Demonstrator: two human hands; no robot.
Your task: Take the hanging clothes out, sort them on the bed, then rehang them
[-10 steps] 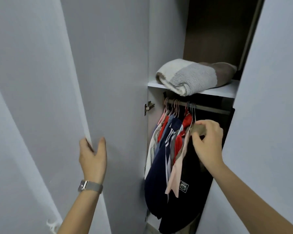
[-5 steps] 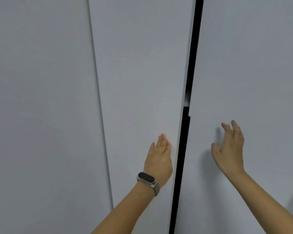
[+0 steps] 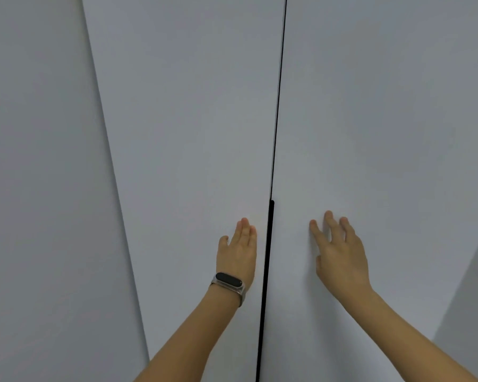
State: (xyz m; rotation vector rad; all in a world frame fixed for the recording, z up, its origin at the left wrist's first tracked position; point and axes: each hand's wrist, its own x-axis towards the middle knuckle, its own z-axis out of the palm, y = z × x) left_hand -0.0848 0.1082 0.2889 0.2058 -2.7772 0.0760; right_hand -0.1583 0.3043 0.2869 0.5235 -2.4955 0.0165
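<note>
Gap between left door and right door narrows to hairline since half-second ago. Left hand, right hand flat, fingers straight, pressing panels. Rehanging apparently finished.

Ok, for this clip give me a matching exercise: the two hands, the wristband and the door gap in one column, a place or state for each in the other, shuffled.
Things:
1. left hand
2. right hand
3. wristband
4. gap

Places or states:
A. dark line between the two doors
B. fingers spread, on the right door
C. on the left wrist
D. fingers together, flat on the left door

Pairs: 1-D, 2-B, 3-C, 4-A
</note>
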